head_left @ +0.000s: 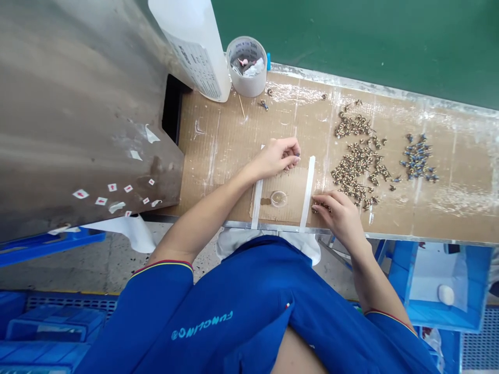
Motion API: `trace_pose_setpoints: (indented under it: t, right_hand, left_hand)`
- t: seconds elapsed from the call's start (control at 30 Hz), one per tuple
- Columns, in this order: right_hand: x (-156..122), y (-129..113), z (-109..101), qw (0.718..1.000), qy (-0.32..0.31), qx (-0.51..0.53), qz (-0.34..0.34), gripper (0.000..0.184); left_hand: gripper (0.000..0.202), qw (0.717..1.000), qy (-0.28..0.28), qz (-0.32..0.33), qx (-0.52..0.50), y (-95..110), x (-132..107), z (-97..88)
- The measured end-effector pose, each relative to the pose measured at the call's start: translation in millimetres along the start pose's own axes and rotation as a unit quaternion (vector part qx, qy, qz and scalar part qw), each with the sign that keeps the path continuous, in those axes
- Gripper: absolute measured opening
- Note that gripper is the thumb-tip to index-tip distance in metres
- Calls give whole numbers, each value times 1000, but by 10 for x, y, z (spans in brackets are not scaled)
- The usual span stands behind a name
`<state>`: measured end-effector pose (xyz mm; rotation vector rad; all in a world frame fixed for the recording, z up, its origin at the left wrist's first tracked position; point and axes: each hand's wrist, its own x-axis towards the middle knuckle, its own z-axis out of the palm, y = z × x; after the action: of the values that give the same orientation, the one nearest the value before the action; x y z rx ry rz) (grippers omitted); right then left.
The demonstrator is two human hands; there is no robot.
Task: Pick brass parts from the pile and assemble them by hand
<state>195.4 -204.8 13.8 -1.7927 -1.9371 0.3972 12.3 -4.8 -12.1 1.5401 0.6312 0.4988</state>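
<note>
Right hand (pixel 338 215) – fingers (pixel 331 200) curled nearly shut on small brass-coloured parts (pixel 322 208), held just right of clear round dish (pixel 279 199). Left hand (pixel 274 158) held above dish, fingertips (pixel 297 161) pinched together; any held part hidden. Bulk of brass-coloured parts heaped right of dish, heap lengthwise across bench; each part's pointing too small to tell. Blue-topped parts (pixel 417 158) grouped farther right – amount handled cannot be told.
</note>
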Motion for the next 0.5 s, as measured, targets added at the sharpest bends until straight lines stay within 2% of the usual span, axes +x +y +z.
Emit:
trace_pose_setpoints:
  t: [0.17, 0.27, 0.4, 0.5]
  right_hand:
    - [25, 14, 53, 999, -9, -50, -11, 16]
    - [165, 64, -52, 1000, -3, 7, -5, 14]
    - [617, 158, -157, 988, 73, 120, 64, 11]
    - [1014, 204, -78, 962, 141, 204, 112, 18]
  left_hand:
    - [19, 1000, 6, 5, 2, 2, -4, 11]
    - [20, 1000, 10, -1, -5, 26, -6, 20]
    - [19, 1000, 21, -9, -5, 49, -9, 34]
    - [14, 999, 33, -8, 2, 36, -12, 39]
